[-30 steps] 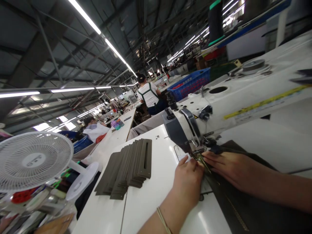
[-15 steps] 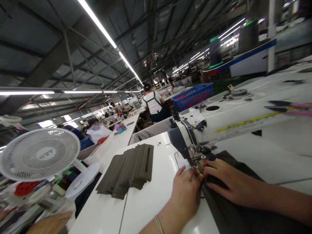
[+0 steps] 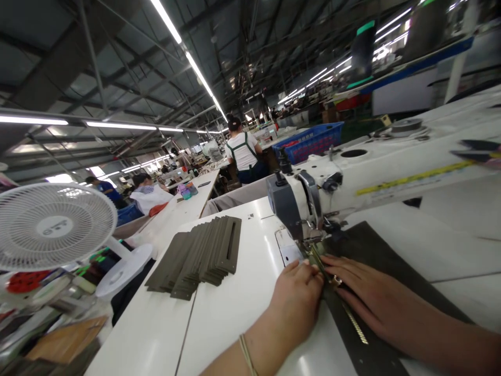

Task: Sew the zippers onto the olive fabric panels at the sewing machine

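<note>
A dark olive fabric panel (image 3: pixel 376 245) lies under the sewing machine head (image 3: pixel 291 201), with a gold-toothed zipper (image 3: pixel 355 325) along it. The zipper runs up to the presser foot. My left hand (image 3: pixel 297 295) is at the panel's left edge just in front of the foot, its fingers curled and pressed on the zipper edge. Flat on the panel right of the zipper rests my right hand (image 3: pixel 371 292), fingers stretched toward the needle area. A small shiny metal piece (image 3: pixel 336 280) shows by its fingers; I cannot tell whether it is a slider or a ring.
Left of the machine, a fanned stack of olive slotted pieces (image 3: pixel 199 256) lies on the white table (image 3: pixel 219 324). A white fan (image 3: pixel 55 227) stands further left. Scissors (image 3: pixel 475 151) and a yellow tape (image 3: pixel 415 178) are on the machine arm. Ahead are a blue crate (image 3: pixel 313 143) and a seated person (image 3: pixel 242 149).
My right hand has shifted back from the needle and flattened on the panel, uncovering the zipper teeth. The panel now lies flatter. My left hand stays near the foot; the view has tilted slightly.
</note>
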A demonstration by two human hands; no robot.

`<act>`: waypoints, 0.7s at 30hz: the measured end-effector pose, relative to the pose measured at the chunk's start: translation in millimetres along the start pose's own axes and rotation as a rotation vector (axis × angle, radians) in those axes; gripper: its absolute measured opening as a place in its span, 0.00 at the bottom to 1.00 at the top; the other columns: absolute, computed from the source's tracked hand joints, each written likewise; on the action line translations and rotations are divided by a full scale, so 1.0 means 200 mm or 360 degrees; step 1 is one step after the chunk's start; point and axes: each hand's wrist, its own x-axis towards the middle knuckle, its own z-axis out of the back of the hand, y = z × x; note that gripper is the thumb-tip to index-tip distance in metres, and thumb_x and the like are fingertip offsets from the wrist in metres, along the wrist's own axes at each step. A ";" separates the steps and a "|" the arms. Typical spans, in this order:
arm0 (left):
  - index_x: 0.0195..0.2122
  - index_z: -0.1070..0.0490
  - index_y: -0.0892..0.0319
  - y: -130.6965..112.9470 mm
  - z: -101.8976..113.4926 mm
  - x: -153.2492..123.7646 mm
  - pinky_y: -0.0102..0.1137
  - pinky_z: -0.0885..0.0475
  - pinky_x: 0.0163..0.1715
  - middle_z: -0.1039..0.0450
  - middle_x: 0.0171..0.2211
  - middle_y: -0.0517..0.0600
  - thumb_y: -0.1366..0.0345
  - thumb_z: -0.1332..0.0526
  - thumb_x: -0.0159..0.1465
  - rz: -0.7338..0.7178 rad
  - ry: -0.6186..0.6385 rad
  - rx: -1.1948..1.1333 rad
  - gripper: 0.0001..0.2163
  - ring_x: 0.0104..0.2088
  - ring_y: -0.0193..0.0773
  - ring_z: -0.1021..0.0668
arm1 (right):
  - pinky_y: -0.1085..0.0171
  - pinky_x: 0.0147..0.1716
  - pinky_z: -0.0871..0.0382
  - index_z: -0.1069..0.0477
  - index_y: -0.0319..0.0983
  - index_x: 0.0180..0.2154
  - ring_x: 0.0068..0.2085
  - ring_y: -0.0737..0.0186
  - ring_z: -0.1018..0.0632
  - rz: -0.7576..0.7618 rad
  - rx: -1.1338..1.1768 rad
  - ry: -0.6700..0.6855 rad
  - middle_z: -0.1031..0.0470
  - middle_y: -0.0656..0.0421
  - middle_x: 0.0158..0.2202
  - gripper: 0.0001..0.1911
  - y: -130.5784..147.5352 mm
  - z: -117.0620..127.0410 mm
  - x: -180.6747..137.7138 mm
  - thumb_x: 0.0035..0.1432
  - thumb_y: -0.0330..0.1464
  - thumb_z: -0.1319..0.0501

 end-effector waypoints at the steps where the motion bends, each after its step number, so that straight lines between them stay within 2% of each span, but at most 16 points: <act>1: 0.44 0.27 0.63 0.00 0.00 0.00 0.41 0.27 0.55 0.23 0.46 0.57 0.72 0.44 0.65 0.0006 -0.0001 -0.0011 0.09 0.48 0.45 0.21 | 0.55 0.51 0.26 0.27 0.37 0.50 0.51 0.55 0.22 -0.0024 0.0001 0.0011 0.23 0.50 0.51 0.18 0.00 0.00 0.00 0.64 0.29 0.50; 5: 0.45 0.27 0.62 0.01 0.00 0.00 0.43 0.26 0.53 0.22 0.45 0.56 0.71 0.43 0.65 0.0025 -0.0022 -0.0042 0.09 0.47 0.45 0.21 | 0.53 0.50 0.25 0.25 0.39 0.40 0.49 0.55 0.22 -0.0116 0.0180 0.0059 0.22 0.50 0.49 0.13 0.01 0.04 0.04 0.64 0.29 0.49; 8: 0.46 0.27 0.61 0.00 0.01 -0.02 0.44 0.27 0.54 0.22 0.46 0.54 0.70 0.42 0.65 0.0012 -0.0038 -0.0050 0.10 0.46 0.44 0.20 | 0.54 0.43 0.23 0.25 0.41 0.35 0.44 0.55 0.21 -0.0269 0.0379 0.0141 0.22 0.53 0.41 0.11 0.01 0.09 0.09 0.62 0.30 0.46; 11: 0.47 0.27 0.59 -0.02 0.02 -0.04 0.43 0.27 0.54 0.21 0.46 0.53 0.71 0.42 0.65 0.0039 -0.0065 -0.0108 0.10 0.44 0.42 0.19 | 0.57 0.36 0.24 0.26 0.42 0.33 0.36 0.57 0.22 -0.0442 0.0531 0.0321 0.23 0.56 0.33 0.10 0.00 0.13 0.13 0.62 0.30 0.46; 13: 0.46 0.27 0.59 -0.05 0.02 -0.05 0.42 0.26 0.53 0.21 0.46 0.52 0.71 0.41 0.65 0.0063 -0.0083 -0.0130 0.10 0.44 0.41 0.19 | 0.59 0.35 0.24 0.27 0.42 0.34 0.34 0.59 0.22 -0.0479 0.0573 0.0387 0.24 0.58 0.32 0.10 -0.01 0.14 0.14 0.63 0.30 0.46; 15: 0.46 0.26 0.59 -0.06 0.02 -0.06 0.41 0.25 0.52 0.21 0.46 0.52 0.71 0.41 0.65 0.0071 -0.0105 -0.0121 0.10 0.44 0.42 0.19 | 0.60 0.37 0.24 0.27 0.41 0.35 0.37 0.59 0.21 -0.0369 0.0502 0.0311 0.23 0.57 0.34 0.11 -0.01 0.15 0.11 0.64 0.30 0.48; 19: 0.47 0.27 0.61 -0.09 0.02 -0.08 0.41 0.26 0.54 0.22 0.48 0.54 0.71 0.42 0.66 0.0034 -0.0150 -0.0093 0.10 0.48 0.44 0.20 | 0.59 0.46 0.26 0.27 0.39 0.43 0.45 0.57 0.22 0.0087 0.0051 -0.0091 0.22 0.53 0.45 0.12 0.07 0.19 -0.02 0.64 0.30 0.48; 21: 0.49 0.28 0.62 -0.10 0.03 -0.08 0.41 0.27 0.56 0.23 0.49 0.55 0.71 0.41 0.66 0.0020 -0.0106 -0.0098 0.11 0.50 0.44 0.21 | 0.60 0.46 0.27 0.28 0.37 0.48 0.47 0.56 0.22 0.0281 -0.0120 -0.0133 0.22 0.52 0.48 0.14 0.14 0.23 -0.09 0.63 0.32 0.46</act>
